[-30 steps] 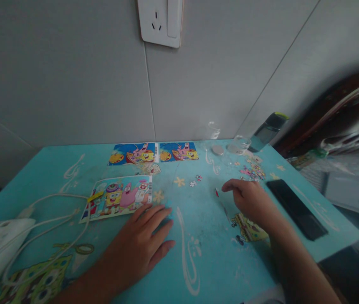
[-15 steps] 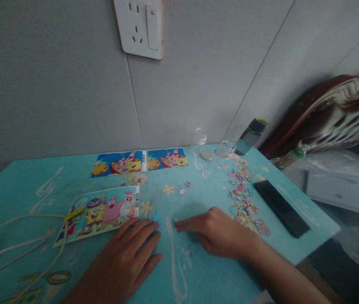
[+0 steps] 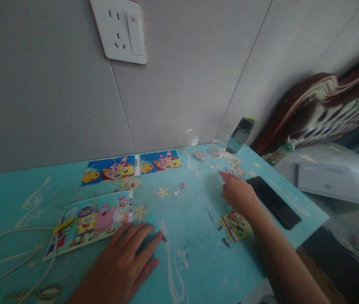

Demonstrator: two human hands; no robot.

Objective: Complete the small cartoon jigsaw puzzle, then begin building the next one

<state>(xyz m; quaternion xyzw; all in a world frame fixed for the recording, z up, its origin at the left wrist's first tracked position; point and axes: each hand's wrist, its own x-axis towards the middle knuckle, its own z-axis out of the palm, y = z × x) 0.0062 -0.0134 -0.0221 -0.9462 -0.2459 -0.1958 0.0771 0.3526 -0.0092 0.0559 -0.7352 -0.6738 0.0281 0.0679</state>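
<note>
Left hand: fingers spread, red puzzle piece at fingertip; right hand: grip indeterminable; piled puzzle pieces remain unassembled

Red piece now beside left fingers, right hand away

Red puzzle piece, turquoise tabletop with white swirls

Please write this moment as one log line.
left hand: fingertip by red piece | right hand: near loose puzzle pieces | bottle: beside cup
</note>
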